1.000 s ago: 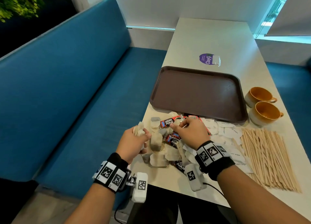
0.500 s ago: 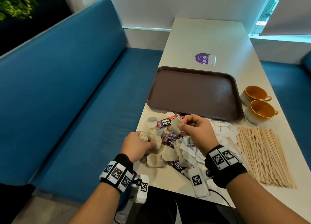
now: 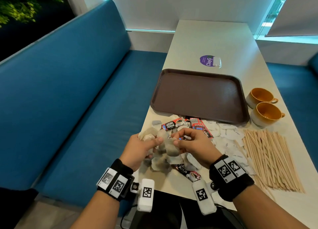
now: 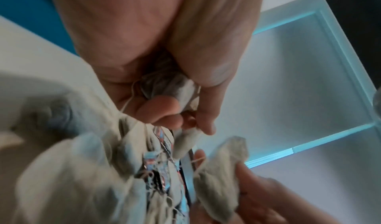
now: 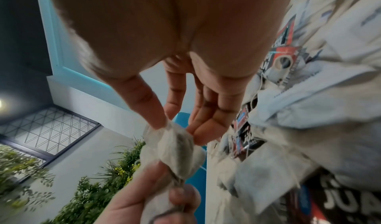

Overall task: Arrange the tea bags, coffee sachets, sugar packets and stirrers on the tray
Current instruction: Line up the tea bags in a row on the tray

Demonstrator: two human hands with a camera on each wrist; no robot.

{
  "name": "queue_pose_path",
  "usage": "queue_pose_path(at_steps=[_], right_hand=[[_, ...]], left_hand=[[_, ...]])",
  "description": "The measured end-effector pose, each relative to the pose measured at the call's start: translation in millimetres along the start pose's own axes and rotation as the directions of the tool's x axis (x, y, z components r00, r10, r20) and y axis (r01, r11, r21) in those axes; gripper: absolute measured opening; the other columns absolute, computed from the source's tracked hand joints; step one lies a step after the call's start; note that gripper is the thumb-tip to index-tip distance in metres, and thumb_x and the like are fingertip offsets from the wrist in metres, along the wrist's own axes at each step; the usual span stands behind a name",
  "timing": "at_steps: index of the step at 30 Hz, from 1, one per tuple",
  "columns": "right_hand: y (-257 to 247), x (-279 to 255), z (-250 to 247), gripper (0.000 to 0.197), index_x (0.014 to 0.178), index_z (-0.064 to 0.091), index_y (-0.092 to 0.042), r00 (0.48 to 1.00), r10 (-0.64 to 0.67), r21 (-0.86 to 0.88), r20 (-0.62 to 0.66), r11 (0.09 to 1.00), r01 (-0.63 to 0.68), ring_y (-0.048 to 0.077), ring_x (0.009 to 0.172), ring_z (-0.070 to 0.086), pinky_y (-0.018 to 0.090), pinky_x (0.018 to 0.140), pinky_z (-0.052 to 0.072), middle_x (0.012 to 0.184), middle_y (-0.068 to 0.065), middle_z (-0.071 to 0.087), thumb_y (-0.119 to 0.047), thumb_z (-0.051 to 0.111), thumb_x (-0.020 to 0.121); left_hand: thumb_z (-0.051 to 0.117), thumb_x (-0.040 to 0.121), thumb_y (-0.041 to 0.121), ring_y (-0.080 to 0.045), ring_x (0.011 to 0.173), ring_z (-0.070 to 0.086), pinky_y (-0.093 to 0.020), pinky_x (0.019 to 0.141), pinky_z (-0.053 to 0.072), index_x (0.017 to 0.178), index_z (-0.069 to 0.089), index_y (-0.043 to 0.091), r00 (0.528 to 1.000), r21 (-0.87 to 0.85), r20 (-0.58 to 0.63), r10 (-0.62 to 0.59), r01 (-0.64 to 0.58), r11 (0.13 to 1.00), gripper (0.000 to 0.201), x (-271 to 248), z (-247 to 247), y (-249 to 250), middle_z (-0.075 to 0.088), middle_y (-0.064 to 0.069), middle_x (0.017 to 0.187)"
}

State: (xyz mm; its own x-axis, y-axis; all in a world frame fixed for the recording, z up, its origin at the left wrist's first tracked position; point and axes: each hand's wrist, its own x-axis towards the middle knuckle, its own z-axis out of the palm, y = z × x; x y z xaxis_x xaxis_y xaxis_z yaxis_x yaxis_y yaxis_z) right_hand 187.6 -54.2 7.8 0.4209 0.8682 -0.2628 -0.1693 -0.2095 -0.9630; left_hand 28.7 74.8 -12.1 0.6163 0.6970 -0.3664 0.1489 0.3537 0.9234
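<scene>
My left hand (image 3: 146, 143) grips a bunch of tea bags (image 3: 148, 134), also seen between its curled fingers (image 4: 164, 87) in the left wrist view. My right hand (image 3: 180, 141) pinches one tea bag (image 3: 170, 148) by thumb and forefinger (image 5: 164, 121) and holds it against my left thumb. Both hands hover over a mixed heap of tea bags, red Kopi Juan coffee sachets (image 3: 172, 124) and white sugar packets (image 3: 228, 142) at the table's near left edge. The brown tray (image 3: 199, 94) lies just beyond, bare. Wooden stirrers (image 3: 270, 158) lie in a pile to the right.
Two orange-lined cups (image 3: 265, 113) stand right of the tray. A purple round sticker (image 3: 209, 61) is on the table (image 3: 211, 39) behind the tray. A blue bench seat (image 3: 77, 108) runs along the left of the table.
My right hand lifted a tea bag out of the heap and brought it left against my left hand. My left hand kept its bunch of tea bags.
</scene>
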Motion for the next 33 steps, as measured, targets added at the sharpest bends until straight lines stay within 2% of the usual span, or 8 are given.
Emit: queue_pose_path(at_steps=[6, 8, 14, 19, 23, 27, 29, 33], right_hand=[[-2.4, -2.6, 7.3, 0.009, 0.090, 0.070, 0.001, 0.990, -0.110, -0.004, -0.090, 0.994, 0.110, 0.014, 0.072, 0.069, 0.023, 0.063, 0.055, 0.081, 0.008, 0.073, 0.009, 0.070, 0.087], [-1.8, -2.5, 4.6, 0.010, 0.094, 0.071, 0.003, 0.980, -0.155, -0.050, -0.127, 0.987, 0.149, 0.016, 0.077, 0.071, 0.028, 0.073, 0.059, 0.084, 0.010, 0.074, 0.007, 0.074, 0.085], [-5.8, -3.5, -6.2, 0.033, 0.113, 0.072, -0.012, 0.971, -0.172, -0.041, -0.164, 0.985, 0.167, 0.019, 0.083, 0.073, 0.027, 0.080, 0.061, 0.089, 0.013, 0.077, 0.003, 0.077, 0.085], [-14.0, -10.9, -7.1, 0.023, 0.101, 0.077, -0.012, 0.978, -0.112, -0.049, -0.179, 0.993, 0.104, 0.017, 0.083, 0.074, 0.022, 0.072, 0.058, 0.089, 0.010, 0.079, 0.003, 0.077, 0.084], [-23.2, -23.8, 7.7, 0.015, 0.088, 0.076, -0.005, 1.000, -0.022, 0.227, 0.022, 0.974, 0.017, 0.022, 0.073, 0.071, 0.031, 0.064, 0.062, 0.082, 0.012, 0.075, 0.009, 0.072, 0.082], [-20.1, -22.2, 24.0, 0.010, 0.091, 0.072, 0.004, 1.000, 0.009, 0.190, 0.018, 0.982, -0.012, 0.018, 0.079, 0.074, 0.029, 0.064, 0.062, 0.089, 0.005, 0.078, 0.012, 0.071, 0.084], [-15.7, -17.9, 27.1, 0.009, 0.090, 0.074, 0.002, 0.999, 0.008, 0.091, -0.046, 0.996, -0.004, 0.015, 0.071, 0.072, 0.028, 0.060, 0.060, 0.085, 0.003, 0.078, 0.008, 0.074, 0.084], [-6.2, -10.9, 26.8, 0.011, 0.088, 0.079, -0.010, 0.993, -0.007, -0.106, -0.119, 0.994, -0.005, 0.022, 0.078, 0.074, 0.038, 0.078, 0.062, 0.085, 0.008, 0.079, -0.005, 0.084, 0.079]], left_hand=[[0.081, 0.077, 0.020, -0.014, 0.058, 0.052, -0.023, 0.044, 0.039, 0.102, 0.070, 0.001, 0.990, -0.155, 0.121, -0.075, 0.094, 0.983, 0.033, -11.1, 12.0, 0.3, 0.061, -0.009, 0.077], [0.080, 0.078, 0.023, -0.016, 0.061, 0.053, -0.022, 0.044, 0.038, 0.105, 0.070, 0.003, 0.984, -0.208, 0.156, -0.091, 0.122, 0.970, 0.035, -13.6, 13.1, 0.9, 0.061, -0.013, 0.086], [0.059, 0.099, 0.030, -0.022, 0.068, 0.054, -0.024, 0.045, 0.041, 0.136, 0.056, 0.039, 0.963, -0.383, 0.262, -0.058, 0.159, 0.910, 0.038, -21.6, 11.6, 5.4, 0.058, -0.006, 0.083], [0.056, 0.097, 0.043, -0.028, 0.073, 0.061, -0.027, 0.048, 0.045, 0.121, 0.059, 0.026, 0.970, -0.434, 0.230, -0.074, 0.170, 0.885, 0.029, -23.9, 12.8, 2.6, 0.057, -0.008, 0.087], [0.051, 0.095, 0.059, -0.025, 0.070, 0.066, -0.029, 0.048, 0.052, 0.101, 0.062, 0.025, 0.971, -0.416, 0.199, -0.131, 0.205, 0.886, 0.036, -20.6, 14.8, -2.5, 0.069, -0.009, 0.098], [0.049, 0.085, 0.076, -0.025, 0.083, 0.065, -0.028, 0.054, 0.053, 0.118, 0.063, 0.021, 0.940, -0.418, 0.316, -0.128, 0.260, 0.871, 0.065, -20.6, 17.1, -9.6, 0.067, -0.012, 0.116], [0.054, 0.088, 0.069, -0.027, 0.098, 0.059, -0.032, 0.067, 0.051, 0.137, 0.059, 0.015, 0.918, -0.363, 0.389, -0.074, 0.227, 0.904, 0.073, -23.4, 17.9, -10.6, 0.063, -0.017, 0.130], [0.063, 0.089, 0.016, -0.019, 0.086, 0.056, -0.028, 0.074, 0.051, 0.138, 0.061, 0.012, 0.903, -0.341, 0.429, 0.002, 0.160, 0.926, 0.049, -29.2, 19.2, -10.8, 0.066, -0.009, 0.094]])
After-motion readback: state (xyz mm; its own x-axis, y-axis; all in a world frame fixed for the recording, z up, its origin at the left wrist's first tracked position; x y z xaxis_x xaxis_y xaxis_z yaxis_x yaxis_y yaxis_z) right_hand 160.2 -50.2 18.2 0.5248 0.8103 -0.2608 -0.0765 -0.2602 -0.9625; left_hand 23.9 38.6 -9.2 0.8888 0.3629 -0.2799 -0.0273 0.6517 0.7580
